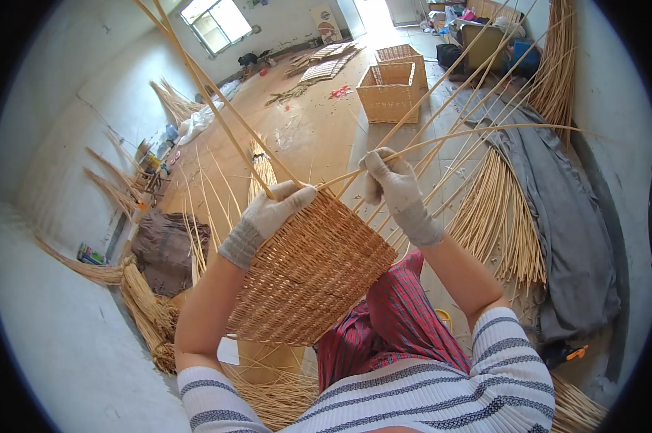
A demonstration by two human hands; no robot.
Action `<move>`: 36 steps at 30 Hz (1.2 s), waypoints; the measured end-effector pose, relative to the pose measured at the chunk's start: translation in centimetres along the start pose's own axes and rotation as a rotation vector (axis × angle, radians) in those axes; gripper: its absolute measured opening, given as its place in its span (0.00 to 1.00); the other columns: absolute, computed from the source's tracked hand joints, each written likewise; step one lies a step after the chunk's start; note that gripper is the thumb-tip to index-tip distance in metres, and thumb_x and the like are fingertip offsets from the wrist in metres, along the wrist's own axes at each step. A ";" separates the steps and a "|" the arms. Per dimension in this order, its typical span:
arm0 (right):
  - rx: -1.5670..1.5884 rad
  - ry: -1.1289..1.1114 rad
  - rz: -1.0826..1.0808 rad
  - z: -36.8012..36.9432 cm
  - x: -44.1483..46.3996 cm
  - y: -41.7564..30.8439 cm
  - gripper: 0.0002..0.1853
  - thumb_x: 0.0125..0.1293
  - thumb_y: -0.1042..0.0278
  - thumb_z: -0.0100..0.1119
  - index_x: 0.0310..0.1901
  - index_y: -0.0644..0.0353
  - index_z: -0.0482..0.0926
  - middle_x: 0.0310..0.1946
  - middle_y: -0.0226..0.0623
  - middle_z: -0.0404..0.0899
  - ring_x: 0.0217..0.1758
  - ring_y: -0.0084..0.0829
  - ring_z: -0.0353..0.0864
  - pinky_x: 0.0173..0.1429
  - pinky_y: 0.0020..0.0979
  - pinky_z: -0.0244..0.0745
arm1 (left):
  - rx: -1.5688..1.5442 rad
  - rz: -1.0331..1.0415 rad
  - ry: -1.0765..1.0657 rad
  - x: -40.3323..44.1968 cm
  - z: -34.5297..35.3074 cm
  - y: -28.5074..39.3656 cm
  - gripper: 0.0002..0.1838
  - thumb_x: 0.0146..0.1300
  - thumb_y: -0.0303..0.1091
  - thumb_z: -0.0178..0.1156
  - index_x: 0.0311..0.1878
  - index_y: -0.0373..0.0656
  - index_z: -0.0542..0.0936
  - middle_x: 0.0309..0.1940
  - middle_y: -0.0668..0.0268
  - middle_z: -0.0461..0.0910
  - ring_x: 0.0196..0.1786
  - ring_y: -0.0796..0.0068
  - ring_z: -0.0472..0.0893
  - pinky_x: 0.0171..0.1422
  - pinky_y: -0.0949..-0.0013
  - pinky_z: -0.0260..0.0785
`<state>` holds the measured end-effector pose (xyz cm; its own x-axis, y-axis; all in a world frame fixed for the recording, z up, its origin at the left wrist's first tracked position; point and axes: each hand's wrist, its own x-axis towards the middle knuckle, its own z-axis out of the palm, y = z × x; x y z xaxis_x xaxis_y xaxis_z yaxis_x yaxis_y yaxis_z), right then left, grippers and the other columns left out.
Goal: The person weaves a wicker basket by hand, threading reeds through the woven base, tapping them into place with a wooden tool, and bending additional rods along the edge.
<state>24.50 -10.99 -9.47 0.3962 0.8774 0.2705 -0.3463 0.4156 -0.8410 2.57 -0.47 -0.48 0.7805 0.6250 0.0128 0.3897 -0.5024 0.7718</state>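
A partly woven wicker basket is tilted in front of my body, with long upright rods fanning out from its upper edge. In a pale work glove, my left hand is closed on the basket's upper left edge, where two long rods rise beside the fingers. At the upper right edge, my gloved right hand pinches a wicker rod that bends far out to the right. The fingertips of the right hand are partly hidden by the glove's angle.
Two finished-looking wicker baskets stand ahead on the floor. Bundled rods lie on the right beside a long grey cloth. More bundles and a dark cloth are at left. Woven panels lie farther back.
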 end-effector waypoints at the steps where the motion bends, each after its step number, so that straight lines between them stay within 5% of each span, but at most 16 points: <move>1: -0.021 0.010 -0.022 0.1 0.2 0.1 0.15 0.75 0.56 0.57 0.42 0.62 0.78 0.21 0.26 0.76 0.20 0.17 0.74 0.24 0.20 0.68 | 0.093 -0.140 -0.012 -0.1 -0.1 0.6 0.26 0.68 0.57 0.62 0.50 0.41 0.85 0.29 0.74 0.77 0.35 0.82 0.73 0.41 0.70 0.68; 6: -0.057 0.099 -0.114 1.6 -0.1 0.8 0.13 0.76 0.58 0.56 0.43 0.60 0.78 0.32 0.33 0.84 0.35 0.21 0.84 0.33 0.20 0.75 | 0.199 -0.249 0.049 0.2 0.1 1.5 0.26 0.65 0.58 0.65 0.43 0.39 0.86 0.28 0.71 0.78 0.35 0.81 0.75 0.40 0.69 0.69; 10: -0.277 0.113 -0.492 3.3 -4.7 1.2 0.09 0.76 0.63 0.54 0.44 0.60 0.79 0.42 0.39 0.87 0.45 0.28 0.87 0.47 0.31 0.82 | 0.179 -0.159 0.100 0.1 0.7 0.7 0.25 0.64 0.57 0.67 0.39 0.39 0.86 0.26 0.70 0.78 0.34 0.82 0.75 0.38 0.69 0.70; 12: -0.789 -0.091 -0.908 3.1 -5.6 0.4 0.11 0.77 0.65 0.50 0.43 0.61 0.80 0.41 0.43 0.86 0.46 0.32 0.87 0.51 0.32 0.82 | 0.134 -0.131 0.122 -0.2 0.8 0.6 0.24 0.64 0.56 0.68 0.40 0.39 0.85 0.27 0.69 0.78 0.34 0.82 0.74 0.38 0.69 0.70; 15: -0.579 -0.105 -0.454 2.6 0.1 -1.7 0.11 0.72 0.62 0.53 0.44 0.61 0.80 0.34 0.40 0.84 0.37 0.35 0.87 0.42 0.35 0.83 | 0.106 -0.008 0.183 0.1 1.0 -0.3 0.23 0.62 0.52 0.71 0.46 0.40 0.80 0.28 0.69 0.78 0.33 0.82 0.74 0.38 0.69 0.71; 17: -0.697 -0.040 -0.753 5.5 6.1 -1.7 0.10 0.70 0.65 0.54 0.45 0.63 0.77 0.29 0.37 0.83 0.31 0.35 0.85 0.33 0.36 0.80 | 0.103 0.100 0.223 0.1 1.5 -0.4 0.25 0.61 0.49 0.73 0.50 0.41 0.77 0.30 0.69 0.78 0.32 0.81 0.74 0.38 0.70 0.71; 19: -1.616 -0.280 -0.634 8.4 10.1 -3.8 0.16 0.72 0.78 0.45 0.57 0.68 0.77 0.31 0.41 0.82 0.27 0.25 0.80 0.30 0.29 0.74 | 0.200 0.069 0.250 -0.4 1.3 0.2 0.27 0.61 0.43 0.73 0.54 0.42 0.70 0.32 0.71 0.74 0.35 0.82 0.75 0.36 0.72 0.70; 21: -1.951 -0.491 -0.763 9.4 12.5 -2.4 0.17 0.72 0.70 0.49 0.58 0.63 0.78 0.29 0.41 0.82 0.29 0.31 0.83 0.32 0.34 0.76 | 0.132 0.224 0.236 0.2 1.5 -1.0 0.29 0.58 0.41 0.75 0.56 0.43 0.70 0.32 0.71 0.75 0.36 0.80 0.75 0.39 0.71 0.71; 25: -1.613 -0.936 -0.634 9.9 15.1 0.3 0.17 0.72 0.60 0.50 0.54 0.59 0.81 0.27 0.38 0.83 0.32 0.33 0.85 0.34 0.36 0.78 | 0.021 0.309 0.185 0.0 1.3 -0.3 0.29 0.58 0.39 0.76 0.60 0.45 0.75 0.36 0.69 0.81 0.40 0.78 0.77 0.46 0.70 0.74; 27: -1.749 -0.569 -0.384 10.1 11.8 -2.4 0.19 0.73 0.51 0.49 0.50 0.56 0.83 0.28 0.37 0.84 0.32 0.35 0.85 0.37 0.37 0.79 | -0.012 0.227 0.150 -0.2 1.5 -0.2 0.27 0.59 0.38 0.75 0.60 0.45 0.77 0.38 0.67 0.82 0.41 0.79 0.78 0.47 0.71 0.74; 29: -1.320 -0.147 -0.464 10.7 9.4 -5.3 0.20 0.76 0.51 0.47 0.51 0.57 0.82 0.32 0.38 0.86 0.34 0.31 0.86 0.41 0.37 0.80 | -0.061 0.127 0.147 -0.5 1.5 0.6 0.24 0.60 0.38 0.74 0.58 0.44 0.80 0.41 0.66 0.84 0.44 0.79 0.80 0.48 0.71 0.74; 31: -0.480 -0.311 -0.866 11.5 8.9 -6.1 0.16 0.71 0.54 0.56 0.52 0.54 0.80 0.25 0.34 0.82 0.32 0.27 0.85 0.36 0.33 0.79 | -0.059 0.111 0.102 -0.2 1.2 0.8 0.24 0.60 0.38 0.74 0.58 0.43 0.79 0.41 0.66 0.84 0.44 0.79 0.81 0.48 0.71 0.74; 32: -0.484 -0.299 -0.858 12.4 7.4 -7.6 0.16 0.71 0.54 0.56 0.52 0.54 0.80 0.25 0.34 0.82 0.32 0.27 0.85 0.36 0.33 0.79 | -0.056 0.085 0.059 -0.2 1.1 0.7 0.23 0.61 0.38 0.73 0.58 0.43 0.79 0.41 0.66 0.84 0.45 0.79 0.81 0.48 0.71 0.75; 34: -0.499 -0.505 -0.274 14.4 3.7 -10.9 0.19 0.76 0.51 0.52 0.53 0.58 0.80 0.28 0.31 0.83 0.32 0.24 0.85 0.39 0.33 0.81 | 0.028 0.031 0.033 0.1 0.8 0.5 0.24 0.61 0.37 0.73 0.59 0.43 0.78 0.42 0.67 0.84 0.45 0.79 0.81 0.48 0.72 0.75; 35: -0.433 -0.442 -0.160 13.0 3.2 -10.7 0.19 0.75 0.53 0.54 0.54 0.62 0.75 0.25 0.28 0.78 0.27 0.24 0.80 0.36 0.29 0.79 | 0.117 -0.010 0.030 0.3 0.8 0.5 0.26 0.61 0.37 0.73 0.60 0.43 0.77 0.42 0.67 0.84 0.45 0.80 0.81 0.49 0.72 0.75; 36: -0.377 -0.318 -0.329 10.5 5.5 -7.2 0.19 0.76 0.54 0.54 0.54 0.62 0.74 0.24 0.27 0.76 0.26 0.23 0.79 0.33 0.27 0.77 | 0.118 -0.011 0.026 0.4 0.8 0.1 0.26 0.61 0.37 0.73 0.60 0.43 0.77 0.42 0.67 0.84 0.45 0.80 0.81 0.49 0.72 0.75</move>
<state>20.25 -6.62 3.00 0.1371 0.7697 0.6236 0.1006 0.6154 -0.7818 3.32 -0.78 -0.88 0.7634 0.6456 0.0223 0.4546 -0.5614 0.6915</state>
